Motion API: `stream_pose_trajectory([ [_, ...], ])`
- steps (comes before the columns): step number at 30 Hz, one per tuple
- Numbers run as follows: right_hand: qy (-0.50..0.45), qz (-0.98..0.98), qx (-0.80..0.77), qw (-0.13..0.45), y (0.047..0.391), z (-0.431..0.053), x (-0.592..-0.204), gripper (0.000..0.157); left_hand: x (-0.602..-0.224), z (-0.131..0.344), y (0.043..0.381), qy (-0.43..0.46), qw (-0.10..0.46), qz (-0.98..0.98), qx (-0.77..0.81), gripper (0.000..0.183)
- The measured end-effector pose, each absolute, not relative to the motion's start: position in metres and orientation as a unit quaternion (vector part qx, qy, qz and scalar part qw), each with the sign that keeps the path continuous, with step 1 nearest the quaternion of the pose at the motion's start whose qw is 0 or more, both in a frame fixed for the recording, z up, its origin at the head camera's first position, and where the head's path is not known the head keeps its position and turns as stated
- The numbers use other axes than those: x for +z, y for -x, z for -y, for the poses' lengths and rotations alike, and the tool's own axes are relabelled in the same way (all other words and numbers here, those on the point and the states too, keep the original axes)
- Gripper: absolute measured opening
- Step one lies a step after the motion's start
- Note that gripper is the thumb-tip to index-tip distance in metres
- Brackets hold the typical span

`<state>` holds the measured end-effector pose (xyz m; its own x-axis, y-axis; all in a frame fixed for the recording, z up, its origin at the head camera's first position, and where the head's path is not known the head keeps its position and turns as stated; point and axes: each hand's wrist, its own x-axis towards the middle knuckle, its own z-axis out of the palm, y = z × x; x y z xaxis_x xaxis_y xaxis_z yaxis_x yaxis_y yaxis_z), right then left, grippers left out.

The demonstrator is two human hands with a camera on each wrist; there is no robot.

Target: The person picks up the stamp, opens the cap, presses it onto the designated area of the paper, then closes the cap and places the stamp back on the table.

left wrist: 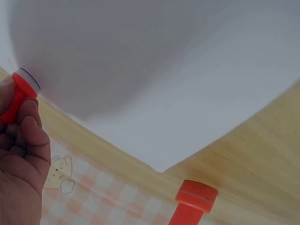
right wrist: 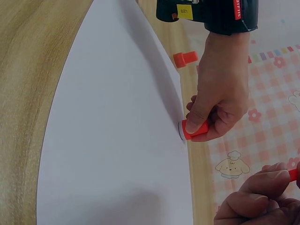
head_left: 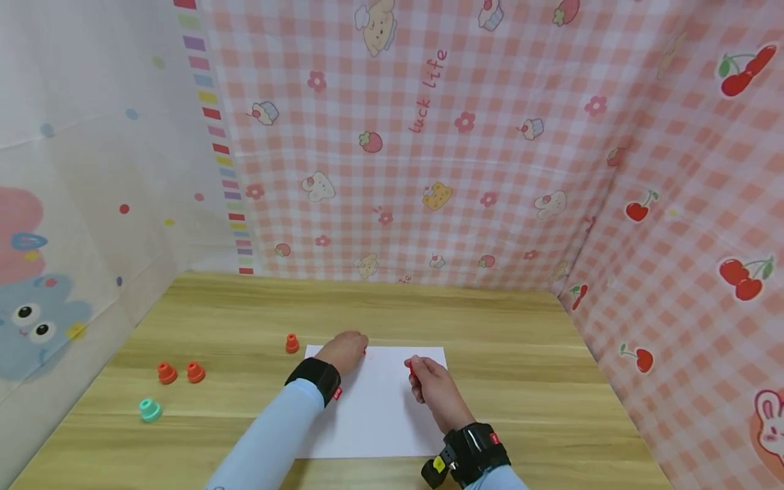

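A white sheet of paper [head_left: 373,422] lies on the wooden table. Near its far edge, my left hand [head_left: 344,352] pinches a red stamp [right wrist: 197,130] between thumb and fingers. The stamp's white face end [left wrist: 29,80] is against or very close to the paper; I cannot tell which. My right hand [head_left: 436,389] is over the right part of the sheet. Its thumb and curled fingers pinch a small red piece [right wrist: 294,175], mostly hidden, perhaps a stamp cap. Just beyond the sheet's far left corner stands another red stamp [head_left: 292,343].
Farther left on the table [head_left: 514,327] stand two red stamps, one [head_left: 167,373] beside the other [head_left: 195,372], with a teal stamp [head_left: 150,410] nearer me. A pink checked cloth [head_left: 392,170] hangs behind the table, and a cherry-patterned cloth [head_left: 692,231] along the right side.
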<state>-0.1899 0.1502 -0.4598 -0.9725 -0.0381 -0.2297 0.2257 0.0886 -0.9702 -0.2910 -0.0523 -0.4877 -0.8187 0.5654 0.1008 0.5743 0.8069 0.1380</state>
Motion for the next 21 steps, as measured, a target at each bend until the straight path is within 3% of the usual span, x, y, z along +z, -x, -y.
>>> stream_pose_trajectory([
  [21,-0.062,-0.729,-0.675,0.100,0.1925,-0.1479,-0.4611,0.043,-0.4850,0.0508,0.2976,0.295,0.009,0.951,-0.095,0.016],
])
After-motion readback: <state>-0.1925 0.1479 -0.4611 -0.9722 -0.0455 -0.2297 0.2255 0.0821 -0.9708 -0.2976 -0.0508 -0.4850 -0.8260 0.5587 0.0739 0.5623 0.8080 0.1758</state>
